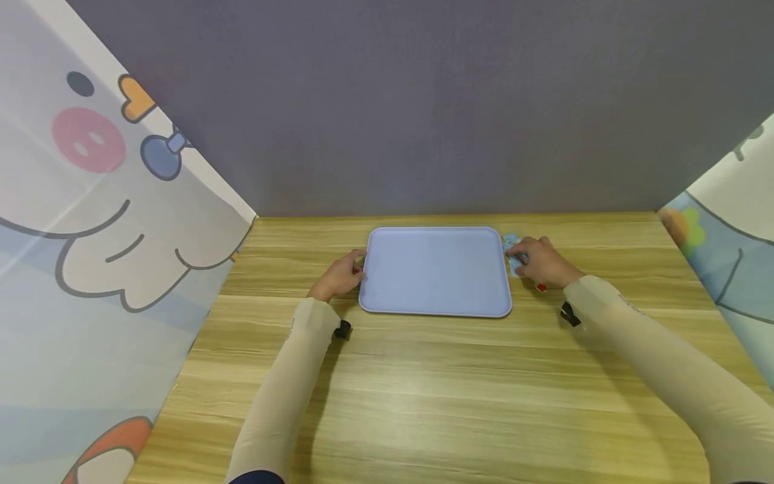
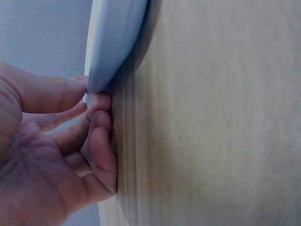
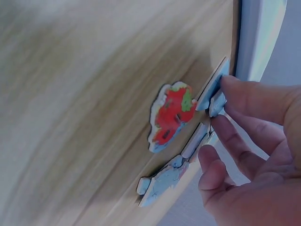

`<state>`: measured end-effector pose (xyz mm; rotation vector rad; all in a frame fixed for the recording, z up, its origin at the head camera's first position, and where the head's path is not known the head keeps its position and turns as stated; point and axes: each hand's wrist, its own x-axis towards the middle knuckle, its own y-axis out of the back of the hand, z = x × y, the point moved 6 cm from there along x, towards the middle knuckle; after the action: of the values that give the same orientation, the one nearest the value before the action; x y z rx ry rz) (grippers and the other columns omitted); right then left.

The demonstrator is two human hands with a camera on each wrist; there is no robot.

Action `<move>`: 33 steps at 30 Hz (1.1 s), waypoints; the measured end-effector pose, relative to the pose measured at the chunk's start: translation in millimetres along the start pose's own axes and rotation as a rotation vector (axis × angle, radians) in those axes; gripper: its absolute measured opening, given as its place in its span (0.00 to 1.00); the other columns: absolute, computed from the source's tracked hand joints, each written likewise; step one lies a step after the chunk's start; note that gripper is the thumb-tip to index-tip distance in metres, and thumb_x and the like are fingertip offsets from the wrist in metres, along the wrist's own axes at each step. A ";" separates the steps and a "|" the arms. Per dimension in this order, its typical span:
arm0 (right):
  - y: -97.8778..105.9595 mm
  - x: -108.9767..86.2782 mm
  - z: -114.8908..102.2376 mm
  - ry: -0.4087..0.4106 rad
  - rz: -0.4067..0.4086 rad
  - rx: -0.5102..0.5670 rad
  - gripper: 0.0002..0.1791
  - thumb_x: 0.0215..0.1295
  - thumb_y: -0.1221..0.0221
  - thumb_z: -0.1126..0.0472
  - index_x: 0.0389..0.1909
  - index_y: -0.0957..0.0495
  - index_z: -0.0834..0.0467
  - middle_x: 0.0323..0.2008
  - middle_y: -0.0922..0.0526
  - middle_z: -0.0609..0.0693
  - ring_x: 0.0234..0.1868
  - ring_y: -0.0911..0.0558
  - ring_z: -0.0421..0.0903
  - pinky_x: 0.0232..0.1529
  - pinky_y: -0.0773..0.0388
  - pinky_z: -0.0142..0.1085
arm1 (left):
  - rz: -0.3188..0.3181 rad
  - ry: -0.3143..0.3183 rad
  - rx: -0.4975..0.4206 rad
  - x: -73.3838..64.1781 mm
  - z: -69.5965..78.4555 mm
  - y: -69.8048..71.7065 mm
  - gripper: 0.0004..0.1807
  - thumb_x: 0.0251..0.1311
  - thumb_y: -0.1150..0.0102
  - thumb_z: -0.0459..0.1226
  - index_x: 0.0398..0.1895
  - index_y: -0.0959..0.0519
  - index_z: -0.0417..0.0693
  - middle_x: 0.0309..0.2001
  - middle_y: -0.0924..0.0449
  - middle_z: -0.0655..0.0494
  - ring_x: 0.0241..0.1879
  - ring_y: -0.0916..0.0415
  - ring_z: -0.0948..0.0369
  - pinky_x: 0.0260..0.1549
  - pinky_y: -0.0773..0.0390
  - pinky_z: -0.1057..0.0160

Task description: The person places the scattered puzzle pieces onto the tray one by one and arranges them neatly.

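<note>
A pale blue-lavender rectangular tray (image 1: 435, 271) lies flat on the wooden table. At its left side, my left hand (image 1: 340, 275) pinches the rim, thumb above and fingers curled beneath, as the left wrist view shows. Just beyond the tray's right edge, my right hand (image 1: 543, 261) has its thumb and a finger on a light blue puzzle piece (image 3: 214, 87), which stands tilted on the tabletop in the right wrist view. Beside it lies a red puzzle piece (image 3: 173, 113) with a green patch. Several more light blue puzzle pieces (image 3: 164, 184) lie close by, partly overlapping.
The wooden table (image 1: 447, 390) stretches from a grey panel (image 1: 441, 107) at the back toward me. Cartoon-printed walls stand at the left (image 1: 91, 202) and right. Black straps show at both wrists.
</note>
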<state>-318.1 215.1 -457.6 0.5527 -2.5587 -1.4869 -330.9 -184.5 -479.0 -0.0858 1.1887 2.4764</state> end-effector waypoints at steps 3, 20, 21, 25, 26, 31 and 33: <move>0.5 0.9 0.9 -0.014 -0.004 0.018 0.22 0.55 0.36 0.68 0.52 0.24 0.69 0.49 0.26 0.66 0.46 0.36 0.61 0.48 0.38 0.53 | 0.006 0.002 -0.010 -0.4 -0.4 0.0 0.30 0.64 0.46 0.31 0.69 0.41 0.43 0.42 0.23 0.44 0.41 0.25 0.52 0.43 0.26 0.55; 23.5 9.5 -23.8 0.029 0.149 0.064 0.16 0.53 0.32 0.62 0.41 0.19 0.66 0.44 0.21 0.63 0.49 0.31 0.63 0.49 0.35 0.53 | -0.005 -0.013 -0.052 -5.0 2.7 2.0 0.31 0.59 0.41 0.31 0.67 0.38 0.42 0.37 0.21 0.46 0.38 0.24 0.53 0.41 0.25 0.56; 23.6 11.0 -27.8 0.043 0.160 0.070 0.16 0.53 0.32 0.62 0.41 0.19 0.65 0.44 0.21 0.62 0.49 0.31 0.62 0.48 0.34 0.53 | -0.004 -0.013 -0.048 -5.3 2.6 2.0 0.31 0.59 0.41 0.31 0.66 0.38 0.42 0.38 0.21 0.46 0.38 0.24 0.53 0.41 0.25 0.56; 21.3 17.8 -45.3 0.079 0.171 0.077 0.16 0.53 0.32 0.61 0.42 0.19 0.65 0.44 0.21 0.61 0.46 0.28 0.61 0.46 0.33 0.51 | 0.000 -0.008 -0.032 -6.9 2.2 1.4 0.31 0.60 0.41 0.32 0.66 0.38 0.43 0.38 0.21 0.46 0.39 0.24 0.53 0.41 0.25 0.56; 20.5 19.9 -49.1 0.080 0.170 0.076 0.17 0.53 0.32 0.61 0.42 0.19 0.65 0.45 0.21 0.61 0.46 0.28 0.61 0.46 0.32 0.51 | 0.002 -0.009 -0.028 -7.2 2.3 1.2 0.31 0.60 0.41 0.32 0.66 0.38 0.43 0.38 0.21 0.46 0.39 0.24 0.53 0.42 0.25 0.56; 16.7 29.4 -67.1 0.073 0.164 0.072 0.16 0.53 0.32 0.61 0.43 0.19 0.63 0.45 0.20 0.60 0.48 0.28 0.61 0.48 0.33 0.51 | 0.022 -0.021 -0.015 -6.5 3.0 0.4 0.30 0.61 0.43 0.32 0.66 0.37 0.44 0.38 0.21 0.46 0.39 0.23 0.54 0.42 0.25 0.56; 14.0 32.9 -72.4 0.072 0.154 0.080 0.16 0.54 0.32 0.61 0.43 0.19 0.63 0.45 0.20 0.60 0.49 0.29 0.61 0.48 0.33 0.50 | 0.026 -0.025 -0.010 -5.7 3.9 0.4 0.29 0.61 0.43 0.32 0.66 0.37 0.44 0.39 0.21 0.46 0.40 0.24 0.54 0.42 0.25 0.56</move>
<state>-330.9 150.2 -411.3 0.4003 -2.5499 -1.2961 -325.3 -183.5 -475.0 -0.0419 1.1747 2.4987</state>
